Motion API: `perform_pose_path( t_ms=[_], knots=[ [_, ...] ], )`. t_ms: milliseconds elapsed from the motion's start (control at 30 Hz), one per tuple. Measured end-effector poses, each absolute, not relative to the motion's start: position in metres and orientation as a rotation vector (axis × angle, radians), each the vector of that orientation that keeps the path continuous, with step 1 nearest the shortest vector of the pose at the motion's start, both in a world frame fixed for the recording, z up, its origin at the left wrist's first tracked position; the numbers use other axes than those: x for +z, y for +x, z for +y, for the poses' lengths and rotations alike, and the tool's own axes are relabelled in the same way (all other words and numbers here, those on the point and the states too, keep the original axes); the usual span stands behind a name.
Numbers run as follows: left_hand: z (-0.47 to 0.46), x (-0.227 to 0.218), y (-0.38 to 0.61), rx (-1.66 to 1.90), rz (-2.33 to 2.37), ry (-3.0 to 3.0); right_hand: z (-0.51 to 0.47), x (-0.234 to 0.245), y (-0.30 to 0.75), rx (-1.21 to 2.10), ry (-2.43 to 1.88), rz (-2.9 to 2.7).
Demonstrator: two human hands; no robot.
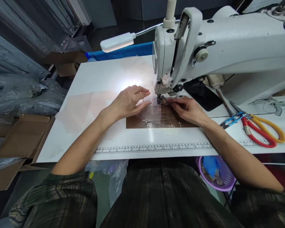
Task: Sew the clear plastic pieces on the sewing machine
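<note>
A sheer pale pink fabric [85,106] spreads over the left of the white table and reaches the presser foot [159,99] of the sewing machine [165,57]. Under it near the needle lies a shiny brown sheet [142,123]. Just left of the foot, my left hand [129,102] rests on the fabric, fingers stretched and thumb apart. My right hand [188,110] lies to the right of the foot, with fingertips touching the work close to it. Its fingers are extended; the lower ones are partly hidden. Small pinkish-red marks show near the needle.
Right of my right hand lie a black phone [204,94], red-and-yellow-handled scissors [263,129] and a blue cutter [232,120]. A lamp [117,42] hangs over the table. A ruler strip [154,148] runs along the front edge. Below sits a purple basket [228,183]; cardboard boxes [23,133] stand left.
</note>
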State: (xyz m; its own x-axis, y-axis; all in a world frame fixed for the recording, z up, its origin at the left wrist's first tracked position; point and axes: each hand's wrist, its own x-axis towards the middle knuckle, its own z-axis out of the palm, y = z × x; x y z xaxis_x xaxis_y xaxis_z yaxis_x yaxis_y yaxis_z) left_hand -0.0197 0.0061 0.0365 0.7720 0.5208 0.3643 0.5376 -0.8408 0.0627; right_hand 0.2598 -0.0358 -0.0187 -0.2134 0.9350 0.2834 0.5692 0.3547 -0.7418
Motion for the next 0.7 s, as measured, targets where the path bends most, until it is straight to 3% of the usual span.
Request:
perform_pose_path(
  t_ms=[133, 367, 700],
  knots=[
    [-0.024, 0.03, -0.016, -0.316, -0.7, -2.946, -0.041, -0.02, 0.251, 0.493, -1.283, -1.998],
    [-0.039, 0.002, -0.013, -0.517, -0.545, -3.035, -0.043, -0.027, 0.249, 0.287, -1.065, -2.293],
    [-0.035, 0.002, -0.009, -0.625, -0.426, -3.054, -0.044, -0.029, 0.247, 0.247, -1.083, -2.322]
  ],
)
